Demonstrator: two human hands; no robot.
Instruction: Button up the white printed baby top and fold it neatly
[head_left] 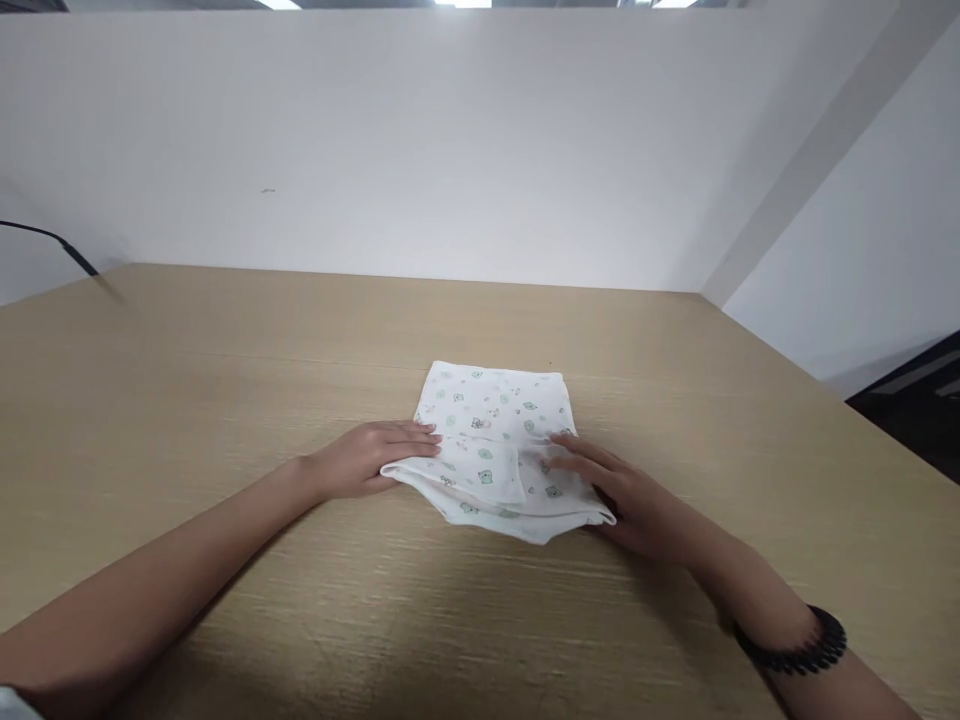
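Note:
A thin white cloth (491, 400) with small green and grey prints lies folded on the table. Its near part is doubled over in layers, and the front edge sags loosely toward me. My left hand (371, 458) rests at the cloth's left side, its outstretched fingers flat on the fabric; the thumb is not visible. At the right side my right hand (626, 490) touches the cloth with its fingers spread over the top layer. That thumb is hidden beside or beneath the near right corner. Neither hand shows a clear grip.
The wood-toned table (247, 350) extends around the cloth to a white panel (420, 150) at the back. A black cable (75, 255) hangs at the far left. Past the right edge is a dark object (919, 400). A black coiled band (806, 650) circles my right wrist.

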